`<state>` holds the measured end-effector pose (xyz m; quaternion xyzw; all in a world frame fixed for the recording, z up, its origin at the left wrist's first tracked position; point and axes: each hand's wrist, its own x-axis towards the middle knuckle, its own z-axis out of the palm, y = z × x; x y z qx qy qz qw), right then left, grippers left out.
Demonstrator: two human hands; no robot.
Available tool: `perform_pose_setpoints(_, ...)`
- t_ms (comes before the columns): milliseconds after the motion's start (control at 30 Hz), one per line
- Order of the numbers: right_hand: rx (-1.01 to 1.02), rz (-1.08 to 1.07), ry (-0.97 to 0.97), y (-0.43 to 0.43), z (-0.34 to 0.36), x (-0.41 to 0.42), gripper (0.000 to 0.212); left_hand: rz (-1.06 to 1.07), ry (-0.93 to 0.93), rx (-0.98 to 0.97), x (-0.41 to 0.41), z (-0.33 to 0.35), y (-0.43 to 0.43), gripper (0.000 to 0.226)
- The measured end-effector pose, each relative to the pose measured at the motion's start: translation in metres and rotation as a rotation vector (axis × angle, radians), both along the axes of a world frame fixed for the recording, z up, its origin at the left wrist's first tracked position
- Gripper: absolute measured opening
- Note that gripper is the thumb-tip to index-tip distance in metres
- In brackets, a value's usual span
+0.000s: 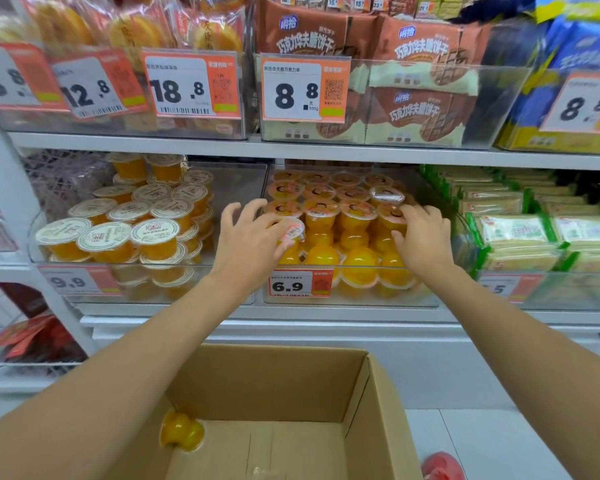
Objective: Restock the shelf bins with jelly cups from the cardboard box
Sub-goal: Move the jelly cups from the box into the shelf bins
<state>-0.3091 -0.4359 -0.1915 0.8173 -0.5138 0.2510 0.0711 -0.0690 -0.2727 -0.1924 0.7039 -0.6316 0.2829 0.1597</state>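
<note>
1. Jelly cup (290, 230): left hand (250, 240) has its grip on it, tilted, at bin (361, 300) front-left corner.
2. Right hand (425, 237) clasps edge cup (392, 220), bin's right side.
3. Next, I judge: seat both; fetch last cup (182, 432) from box (291, 382).

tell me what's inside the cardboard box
One orange jelly cup lies on its side by the left wall of the cardboard box. Nothing else shows clearly on the visible floor. The left forearm covers the near left corner, so anything there is hidden.

Clear glossy plastic bins (413, 299) and jelly cups (321, 216); matt brown cardboard box (274, 382) at 6 o'clock; smooth white shelf (153, 142).
</note>
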Motion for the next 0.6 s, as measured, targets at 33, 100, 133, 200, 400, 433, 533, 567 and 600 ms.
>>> perform_pose_setpoints(33,-0.019,0.021,-0.02,0.002,0.0,0.0,0.036,0.008,-0.003,-0.006,0.0,-0.001,0.001,0.034)
perform_pose_setpoints(100,-0.06,0.052,-0.054,0.008,-0.001,0.001,0.035,0.01,0.044,0.051,-0.001,-0.002,0.002,0.038)
perform_pose_setpoints(133,-0.083,0.062,-0.075,0.012,-0.001,0.002,0.034,0.008,0.071,0.069,-0.001,-0.003,0.003,0.042)
perform_pose_setpoints(200,-0.134,0.095,-0.13,0.027,0.001,0.007,0.03,-0.015,0.107,0.053,-0.003,-0.003,0.008,0.051)
perform_pose_setpoints(400,-0.092,0.375,-0.155,0.106,-0.017,0.042,0.008,-0.04,0.197,-0.148,-0.011,-0.012,0.046,0.016)
perform_pose_setpoints(433,-0.036,0.415,-0.141,0.121,-0.027,0.05,0.007,-0.045,0.274,-0.117,-0.011,-0.019,0.056,0.012)
perform_pose_setpoints(533,0.174,0.489,-0.082,0.168,-0.067,0.071,0.012,0.012,0.537,0.08,-0.004,-0.057,0.094,0.008)
perform_pose_setpoints(567,0.246,0.5,-0.059,0.184,-0.084,0.077,0.014,0.051,0.589,0.151,0.001,-0.075,0.109,0.009)
perform_pose_setpoints(600,0.314,0.516,-0.034,0.2,-0.101,0.082,0.016,0.092,0.628,0.23,0.007,-0.093,0.124,0.01)
